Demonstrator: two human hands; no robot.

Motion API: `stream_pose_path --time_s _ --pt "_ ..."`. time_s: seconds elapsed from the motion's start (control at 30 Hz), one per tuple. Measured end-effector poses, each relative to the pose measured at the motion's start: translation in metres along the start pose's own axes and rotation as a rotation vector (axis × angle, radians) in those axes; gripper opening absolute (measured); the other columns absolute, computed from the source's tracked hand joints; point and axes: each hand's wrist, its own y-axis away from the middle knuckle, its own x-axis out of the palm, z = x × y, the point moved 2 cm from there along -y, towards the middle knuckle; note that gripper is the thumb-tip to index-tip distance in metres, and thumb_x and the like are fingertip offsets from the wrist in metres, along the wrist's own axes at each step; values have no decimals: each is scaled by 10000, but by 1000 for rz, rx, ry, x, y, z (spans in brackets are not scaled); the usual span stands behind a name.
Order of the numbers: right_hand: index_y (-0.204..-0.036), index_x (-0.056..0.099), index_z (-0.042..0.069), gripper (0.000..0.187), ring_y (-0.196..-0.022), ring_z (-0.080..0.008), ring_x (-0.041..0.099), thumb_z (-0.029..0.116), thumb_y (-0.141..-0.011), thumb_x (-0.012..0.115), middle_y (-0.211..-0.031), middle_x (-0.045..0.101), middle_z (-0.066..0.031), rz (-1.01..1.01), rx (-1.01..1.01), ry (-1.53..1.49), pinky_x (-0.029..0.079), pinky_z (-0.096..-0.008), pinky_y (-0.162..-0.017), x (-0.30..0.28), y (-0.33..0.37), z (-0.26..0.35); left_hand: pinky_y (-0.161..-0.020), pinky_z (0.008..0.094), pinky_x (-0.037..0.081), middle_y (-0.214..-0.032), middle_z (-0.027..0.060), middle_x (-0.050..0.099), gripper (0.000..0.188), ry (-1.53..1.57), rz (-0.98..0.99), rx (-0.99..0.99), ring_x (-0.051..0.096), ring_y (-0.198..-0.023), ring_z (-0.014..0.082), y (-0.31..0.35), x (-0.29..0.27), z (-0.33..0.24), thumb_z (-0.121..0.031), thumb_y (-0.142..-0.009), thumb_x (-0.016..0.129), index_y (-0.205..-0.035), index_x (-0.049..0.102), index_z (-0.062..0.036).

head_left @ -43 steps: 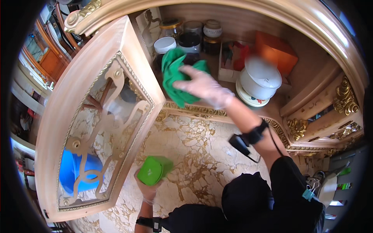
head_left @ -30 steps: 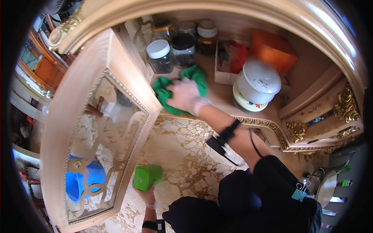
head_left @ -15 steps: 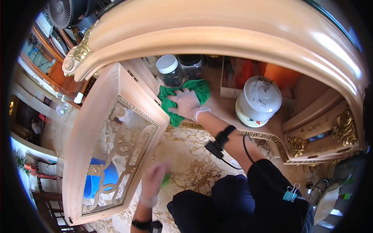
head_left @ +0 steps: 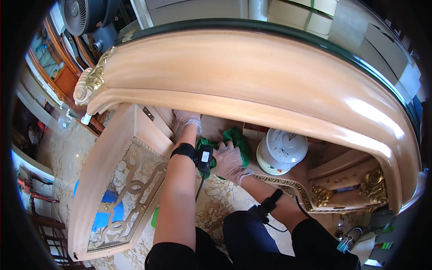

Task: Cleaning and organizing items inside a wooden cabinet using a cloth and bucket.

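My right hand (head_left: 228, 161), in a clear glove, presses on and grips a bunched green cloth (head_left: 237, 141) at the front of the cabinet floor. My left hand (head_left: 187, 118), gloved too, reaches into the cabinet's left side. Its fingers disappear behind the overhanging front edge, so what they touch is hidden. To the right of the cloth stands a white lidded pot (head_left: 286, 148) with dark marks on its lid. The left forearm crosses in front of part of the cloth.
An ornate glazed cabinet door (head_left: 128, 189) stands swung out at the left, with a blue bucket (head_left: 108, 211) seen through it. Above my hands juts the thick curved cabinet front (head_left: 252, 67). Gold carving (head_left: 374, 184) trims the right side; a fan (head_left: 78, 15) stands far left.
My left hand has risen from beside the door into the cabinet. The right hand and cloth have shifted in the picture as my view tilted up. The jars are now hidden.
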Motion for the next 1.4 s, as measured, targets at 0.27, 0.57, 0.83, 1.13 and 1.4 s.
stream_pose_path --time_s 0.27,0.57,0.83,1.13,1.4 --pt "-1092 581 173 528 -998 -333 504 385 -621 690 -1038 534 -127 41 -35 -18 431 -447 -717 1 -19 -8 -1020 430 352 -1394 138 390 592 116 161 -92 452 -1207 322 39 -32 -27 -394 -836 582 -1311 442 -70" --pt "-1188 607 226 444 -1125 -370 503 325 -757 576 -1284 477 -194 -26 -31 -201 508 -435 -773 -11 -79 13 -1078 431 256 -1387 208 280 1000 703 -184 235 307 -1294 344 213 -234 -40 -99 -559 797 -1379 237 15" --pt "-1060 671 171 412 -1040 -359 558 288 -665 675 -1157 584 -150 -108 10 -257 490 -413 -860 16 -22 2 -1076 378 276 -1405 243 301 1054 964 12 -319 351 -1289 311 288 -220 -8 -166 -567 802 -1396 197 76" --pt "-1072 649 64 408 -895 -280 656 233 -703 693 -1005 670 -159 -273 -440 -451 504 -340 -839 -53 67 72 -921 430 392 -1160 197 480 744 695 215 -9 450 -1095 384 285 -198 29 -164 -556 771 -1215 457 -25" --pt "-1056 651 56 385 -778 -324 665 240 -718 674 -833 675 -194 -88 372 -753 523 -360 -778 -22 29 28 -895 459 391 -1127 181 497 773 476 194 165 459 -1032 382 274 -235 -5 -190 -548 762 -1243 452 -54"
